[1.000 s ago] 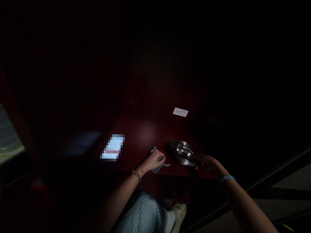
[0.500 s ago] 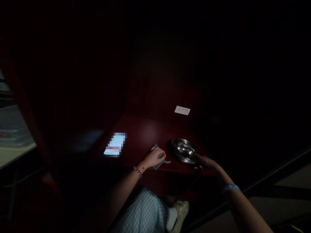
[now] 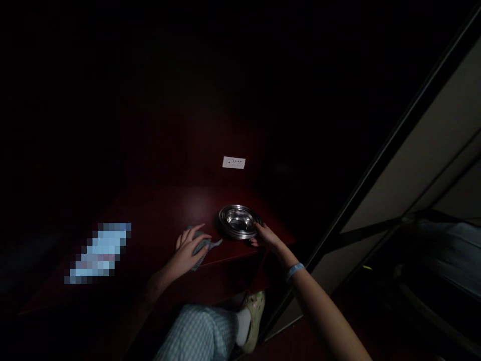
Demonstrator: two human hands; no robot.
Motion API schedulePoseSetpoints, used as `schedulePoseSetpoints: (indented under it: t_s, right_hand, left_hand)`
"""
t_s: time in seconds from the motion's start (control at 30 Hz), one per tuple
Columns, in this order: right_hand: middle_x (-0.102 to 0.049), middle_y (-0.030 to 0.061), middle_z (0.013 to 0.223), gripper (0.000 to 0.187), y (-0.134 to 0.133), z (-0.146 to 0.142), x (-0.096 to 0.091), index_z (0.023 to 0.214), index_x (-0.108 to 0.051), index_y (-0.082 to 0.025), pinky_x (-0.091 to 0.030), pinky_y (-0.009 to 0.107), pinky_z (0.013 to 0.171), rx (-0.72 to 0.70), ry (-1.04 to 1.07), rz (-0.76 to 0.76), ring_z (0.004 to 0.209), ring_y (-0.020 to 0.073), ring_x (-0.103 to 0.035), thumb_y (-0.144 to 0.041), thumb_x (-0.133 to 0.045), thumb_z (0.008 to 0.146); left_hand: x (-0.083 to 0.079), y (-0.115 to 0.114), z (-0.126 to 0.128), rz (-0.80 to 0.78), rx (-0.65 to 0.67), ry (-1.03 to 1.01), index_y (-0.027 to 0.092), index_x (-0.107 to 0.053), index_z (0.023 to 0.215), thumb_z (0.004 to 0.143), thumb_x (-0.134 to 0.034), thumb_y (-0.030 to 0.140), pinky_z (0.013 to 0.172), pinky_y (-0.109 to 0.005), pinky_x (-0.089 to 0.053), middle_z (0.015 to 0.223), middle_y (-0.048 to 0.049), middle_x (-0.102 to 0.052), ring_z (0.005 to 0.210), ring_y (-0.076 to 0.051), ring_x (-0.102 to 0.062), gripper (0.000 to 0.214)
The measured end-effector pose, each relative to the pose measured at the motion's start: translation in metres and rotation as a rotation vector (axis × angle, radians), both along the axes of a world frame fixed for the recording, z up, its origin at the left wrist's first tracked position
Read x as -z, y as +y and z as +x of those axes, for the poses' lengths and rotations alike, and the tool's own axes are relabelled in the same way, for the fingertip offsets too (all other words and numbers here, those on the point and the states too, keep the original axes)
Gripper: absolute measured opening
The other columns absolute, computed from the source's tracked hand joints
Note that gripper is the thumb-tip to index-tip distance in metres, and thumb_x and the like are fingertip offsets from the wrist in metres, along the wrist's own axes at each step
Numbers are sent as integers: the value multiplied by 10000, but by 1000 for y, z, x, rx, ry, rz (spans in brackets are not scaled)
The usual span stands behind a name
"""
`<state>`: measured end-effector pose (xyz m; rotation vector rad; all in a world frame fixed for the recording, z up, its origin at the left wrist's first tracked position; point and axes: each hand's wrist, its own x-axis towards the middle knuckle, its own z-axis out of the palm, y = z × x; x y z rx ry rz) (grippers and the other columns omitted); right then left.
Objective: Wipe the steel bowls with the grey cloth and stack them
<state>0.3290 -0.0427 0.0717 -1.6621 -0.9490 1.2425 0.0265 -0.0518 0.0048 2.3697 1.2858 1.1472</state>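
Note:
The scene is very dark. My left hand [image 3: 190, 250] lies on a grey cloth [image 3: 206, 246] and presses it to the dark red table [image 3: 158, 215], fingers curled over it. Just to its right stands a round shiny metal dish [image 3: 239, 220], near the table's front edge. My right hand [image 3: 265, 235] grips the dish's near right rim. A pale blue band circles my right wrist.
A bright blurred rectangle [image 3: 99, 250] lies on the table at the left. A small white socket plate [image 3: 233, 162] sits on the dark wall behind the dish. A slanted dark frame with pale panels [image 3: 394, 165] stands at the right. My checked trouser leg and shoe [image 3: 253, 313] show below the table.
The view has swung right, so everything sits further left in the picture. My left hand has spread flatter on the cloth. My right hand stays on the dish's rim.

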Motion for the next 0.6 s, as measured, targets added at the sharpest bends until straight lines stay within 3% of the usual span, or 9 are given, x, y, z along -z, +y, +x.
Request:
schedulePoseSetpoints:
  t_s: [0.1, 0.2, 0.3, 0.37, 0.6]
  right_hand:
    - [-673, -9, 669, 473, 2, -3, 3, 1367, -374, -194, -595, 224, 506, 32, 58, 23, 447, 111, -621, -461, -554, 1021]
    - [-714, 63, 685, 556, 0, -3, 5, 1358, -428, -122, -611, 249, 499, -34, 235, -81, 473, 143, -663, -560, -488, 1022]
    - [-748, 174, 766, 642, -3, -3, 7, 1290, -518, -11, -632, 256, 544, -120, 459, -182, 587, 188, -737, -583, -357, 1049]
    - [-753, 196, 799, 649, -3, -4, 10, 1295, -526, 13, -643, 263, 580, -119, 529, -168, 652, 202, -761, -563, -344, 1058]
    - [-754, 178, 918, 648, 18, -14, 27, 1440, -403, -68, -662, 322, 614, -15, 645, -74, 694, 201, -765, -562, -468, 1026]
  left_hand:
    - [10, -18, -15, -2, -187, 32, 307, -673, 1275, 972, -487, 387, 1165, -564, -337, 1550, -71, -517, 1404, -311, -468, 364]
    - [25, -33, -20, -35, -325, 169, 265, -632, 1356, 969, -471, 426, 1203, -574, -284, 1527, -108, -554, 1451, -316, -443, 449]
    - [36, -37, -10, 17, -313, 297, 218, -585, 1434, 950, -491, 444, 1217, -581, -261, 1523, -144, -556, 1459, -331, -446, 542]
    - [39, -34, 2, 66, -304, 333, 216, -592, 1432, 949, -490, 440, 1219, -585, -260, 1542, -145, -535, 1458, -334, -450, 543]
    - [30, -25, 48, 93, -145, 357, 220, -574, 1448, 990, -454, 462, 1232, -582, -256, 1556, -139, -520, 1439, -297, -477, 531]
